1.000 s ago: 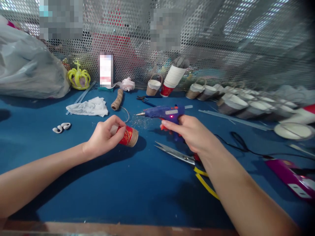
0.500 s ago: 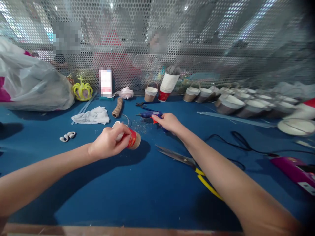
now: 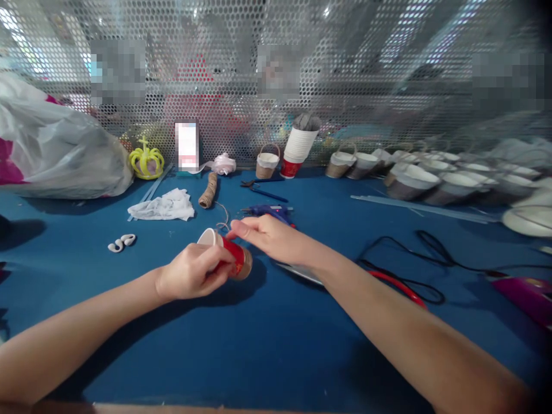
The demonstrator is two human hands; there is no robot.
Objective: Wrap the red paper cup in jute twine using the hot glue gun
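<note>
Left hand (image 3: 194,271): your fingers are clamped around the side of the red paper cup (image 3: 233,249).
Paper cup: it is tilted in your left grip, white mouth up and leftward, its twine-wrapped base toward the right; whether it touches the counter (image 3: 207,356) is hard to tell.
Right hand (image 3: 269,236): your thumb and fingers reach to the cup, just beside its mouth; you cannot tell from here whether they pinch anything.
Glue gun (image 3: 269,212): it lies on the counter just beyond your right hand, a small red light showing.
Twine roll (image 3: 209,191): it lies beyond the cup, a loose strand curling toward your hands.
Scissors (image 3: 302,275): they lie partly hidden under your right forearm.
Pliers (image 3: 265,192): they rest behind the glue gun.
Small basket (image 3: 267,165): it stands farther back, beside stacked paper cups (image 3: 301,144).
</note>
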